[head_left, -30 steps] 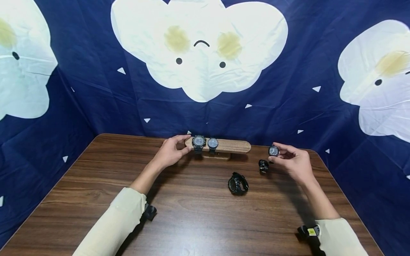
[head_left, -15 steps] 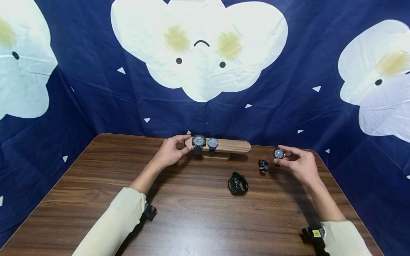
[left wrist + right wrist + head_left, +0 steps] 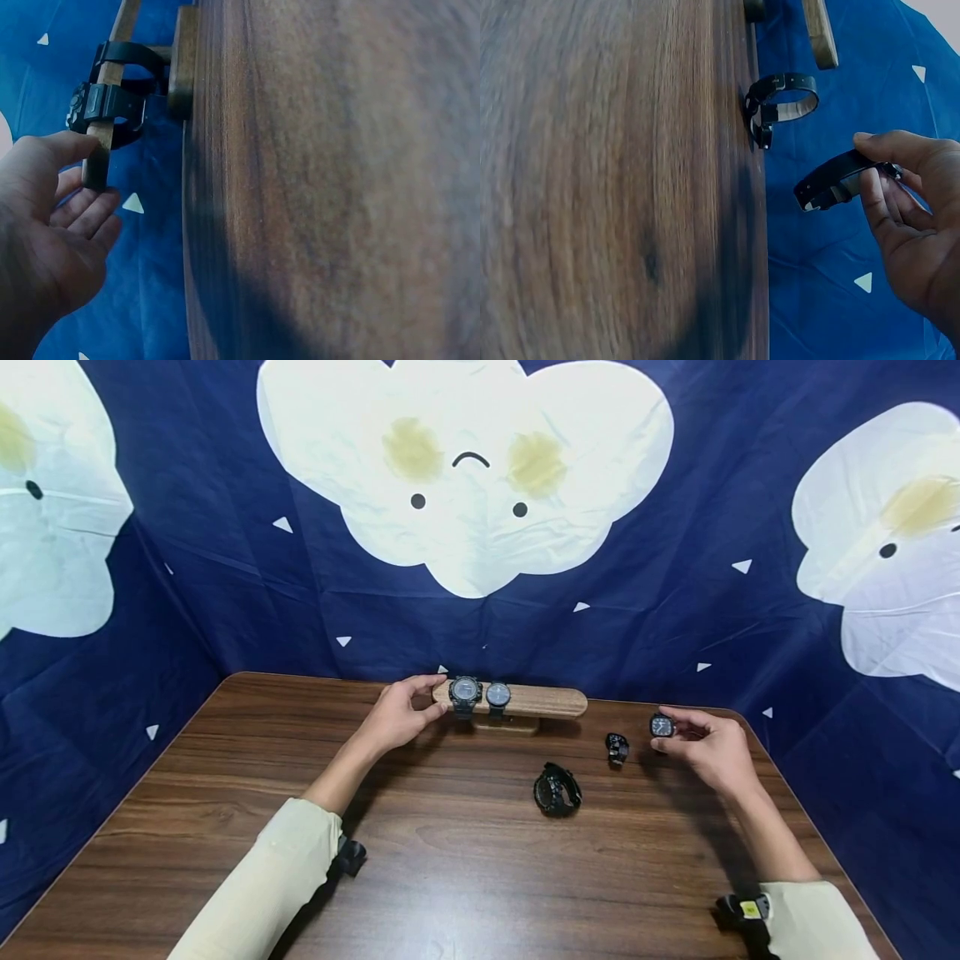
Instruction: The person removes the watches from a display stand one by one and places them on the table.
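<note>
Near the back of a wooden table [image 3: 450, 860], the left hand [image 3: 397, 717] grips the left end of a stand [image 3: 551, 701], with a large watch [image 3: 465, 691] and a smaller watch [image 3: 498, 695] looped round it. Rightward lie a round watch [image 3: 546, 792] and a small watch [image 3: 617, 749]; then a square-faced watch [image 3: 662, 725], pinched above the table by the right hand [image 3: 716, 747].

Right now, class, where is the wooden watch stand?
In the head view, the wooden watch stand is near the far edge of the table, just right of the left hand, which holds its left end beside two watches.
</note>
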The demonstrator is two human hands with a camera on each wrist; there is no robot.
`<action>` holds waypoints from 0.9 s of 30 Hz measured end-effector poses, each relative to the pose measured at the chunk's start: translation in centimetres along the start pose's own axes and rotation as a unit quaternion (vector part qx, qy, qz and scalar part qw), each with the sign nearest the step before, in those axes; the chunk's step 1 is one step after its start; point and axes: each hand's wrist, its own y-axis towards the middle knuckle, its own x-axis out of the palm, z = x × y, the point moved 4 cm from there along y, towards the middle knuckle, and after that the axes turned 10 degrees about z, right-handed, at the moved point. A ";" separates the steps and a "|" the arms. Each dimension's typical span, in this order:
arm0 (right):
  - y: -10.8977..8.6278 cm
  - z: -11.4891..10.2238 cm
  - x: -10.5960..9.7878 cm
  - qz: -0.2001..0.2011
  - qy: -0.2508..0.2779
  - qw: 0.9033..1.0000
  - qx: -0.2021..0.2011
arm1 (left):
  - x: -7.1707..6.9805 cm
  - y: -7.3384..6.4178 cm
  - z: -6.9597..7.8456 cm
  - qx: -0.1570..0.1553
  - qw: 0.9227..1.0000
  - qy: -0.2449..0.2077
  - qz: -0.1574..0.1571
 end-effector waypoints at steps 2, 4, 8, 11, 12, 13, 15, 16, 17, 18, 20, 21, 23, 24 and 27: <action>0.0 0.2 -0.2 -0.002 -0.010 1.000 0.002 | 0.0 0.0 0.1 -0.002 1.000 -0.003 -0.001; 0.1 0.4 -0.4 -0.002 -0.021 1.000 0.005 | 0.0 0.0 0.1 -0.004 1.000 -0.008 -0.001; 0.1 0.8 -0.6 -0.005 -0.037 0.999 0.008 | -0.1 0.1 0.0 -0.008 1.000 -0.023 -0.001; 0.1 1.1 -0.7 -0.010 -0.049 0.999 0.009 | -0.1 0.2 -0.2 -0.015 0.999 -0.032 0.002; 0.2 1.2 -0.8 -0.011 -0.054 0.998 0.009 | -0.1 0.2 -0.3 -0.017 0.999 -0.036 0.002; 0.2 1.3 -0.8 -0.012 -0.058 0.998 0.009 | 0.0 0.3 -0.4 -0.018 0.999 -0.039 0.003; 0.3 1.5 -0.9 -0.014 -0.065 0.998 0.006 | 0.0 0.3 -0.5 -0.022 0.998 -0.058 0.003; 0.3 1.5 -0.9 -0.014 -0.068 0.998 0.003 | 0.0 0.4 -0.7 -0.023 0.997 -0.068 0.002; 0.4 1.6 -1.0 -0.015 -0.069 0.998 0.002 | 0.1 0.4 -0.8 -0.024 0.997 -0.076 0.001; 0.4 1.7 -1.0 -0.016 -0.070 0.997 0.002 | 0.2 0.5 -0.9 -0.025 0.996 -0.087 0.001; 0.5 1.8 -1.0 -0.018 -0.073 0.997 0.005 | 0.3 0.5 -1.1 -0.029 0.995 -0.100 0.001; 0.5 1.9 -1.0 -0.020 -0.076 0.997 0.008 | 0.3 0.6 -1.2 -0.032 0.994 -0.104 0.001; 0.6 2.1 -0.9 -0.026 -0.082 0.996 0.015 | 0.4 0.6 -1.3 -0.039 0.993 -0.111 0.001; 0.6 2.3 -0.9 -0.028 -0.086 0.996 0.019 | 0.4 0.6 -1.4 -0.042 0.993 -0.114 0.001; 0.7 2.6 -0.7 -0.035 -0.096 0.994 0.032 | 0.3 0.6 -1.3 -0.049 0.992 -0.114 0.002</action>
